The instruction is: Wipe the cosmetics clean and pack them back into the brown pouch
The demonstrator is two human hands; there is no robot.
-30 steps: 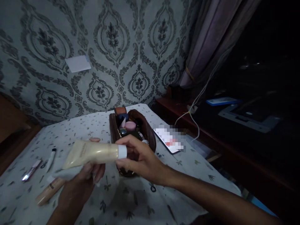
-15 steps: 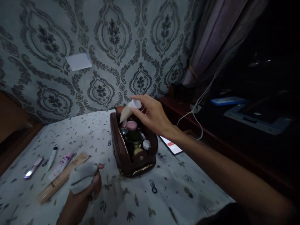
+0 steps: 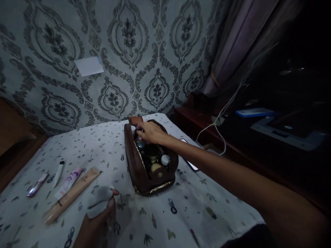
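Beside the right grip (image 3: 151,133), the bag (image 3: 132,164) holds a white cap (image 3: 133,129).

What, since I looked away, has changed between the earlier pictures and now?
The right hand carried the cream tube away from the left hand into the bag, where its white cap seems to show; whether it's released is unclear. The left hand let go of the tube, keeping the cloth. The bag and peach tube stayed put.

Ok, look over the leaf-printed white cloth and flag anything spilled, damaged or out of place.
Nothing stands out. The slim peach plastic tube lies flat, the open brown zippered bag stands upright, and no spill shows on the white cloth.
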